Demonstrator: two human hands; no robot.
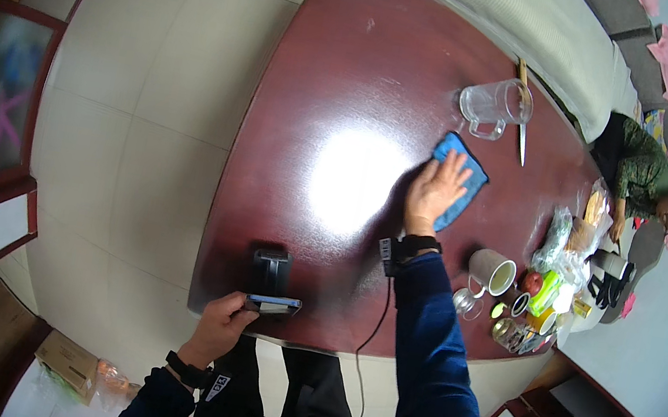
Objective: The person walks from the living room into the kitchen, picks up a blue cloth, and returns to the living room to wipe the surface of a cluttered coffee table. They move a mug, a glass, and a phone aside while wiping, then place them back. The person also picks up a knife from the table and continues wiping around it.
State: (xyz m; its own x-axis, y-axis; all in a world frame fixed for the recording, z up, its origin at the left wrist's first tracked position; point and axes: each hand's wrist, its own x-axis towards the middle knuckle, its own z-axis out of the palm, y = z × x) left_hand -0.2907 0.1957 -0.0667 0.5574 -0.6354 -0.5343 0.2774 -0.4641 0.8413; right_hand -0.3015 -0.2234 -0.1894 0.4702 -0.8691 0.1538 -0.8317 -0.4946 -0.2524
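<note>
My left hand [224, 324] pinches a smartphone [280, 301] by its end at the table's near edge. The phone is seen nearly edge-on, and just beyond it sits a small black device [272, 270] whose kind I cannot tell. My right hand [438, 189] lies flat on a folded blue cloth [467, 198] with dark edging, fingers slightly apart. Under both is a glossy dark red wooden table [330, 75]. Past the cloth a clear glass mug [491, 100] lies on its side, its handle towards me. Beside it is a knife [522, 144] with a wooden handle, partly seen through the glass.
On the right stand a white mug [491, 271], a small glass cup [464, 301], a red apple [532, 282], a glass jar [508, 334] and plastic bags [555, 239]. A black cable [379, 329] hangs from my right wrist. A person [637, 156] sits beyond the table's right side.
</note>
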